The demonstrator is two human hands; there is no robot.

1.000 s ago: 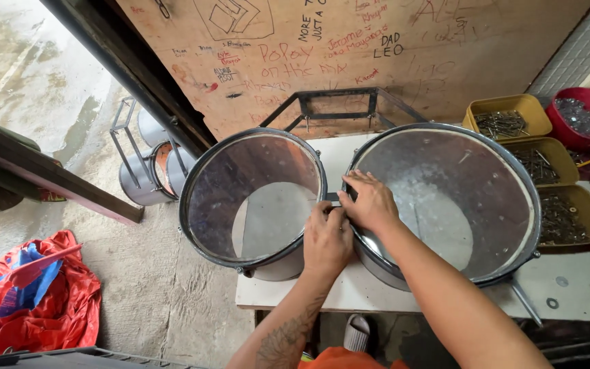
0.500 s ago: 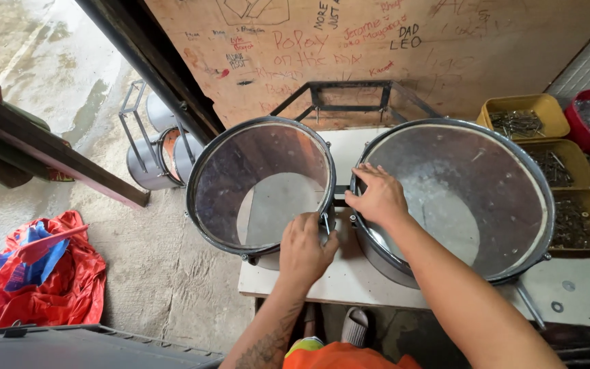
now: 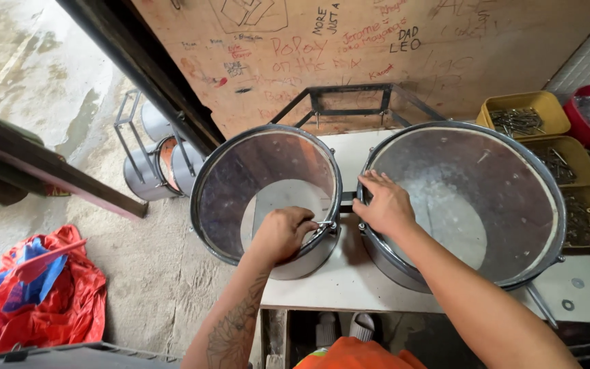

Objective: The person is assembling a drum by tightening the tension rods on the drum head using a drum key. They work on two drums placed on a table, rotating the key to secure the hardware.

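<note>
left hand (image 3: 283,234) curled tight on the small drum (image 3: 266,195) rim's near edge; right hand (image 3: 384,205) flat, fingers spread on the big drum (image 3: 462,201) rim just beside it. risk: both sit near the worktop (image 3: 322,287) edge, a hard pull could tip one off.

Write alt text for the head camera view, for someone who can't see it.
A person's left hand grips the rim of the smaller drum while the right hand rests on the rim of the larger drum, both on a white table. Yellow trays of screws sit at right.
</note>
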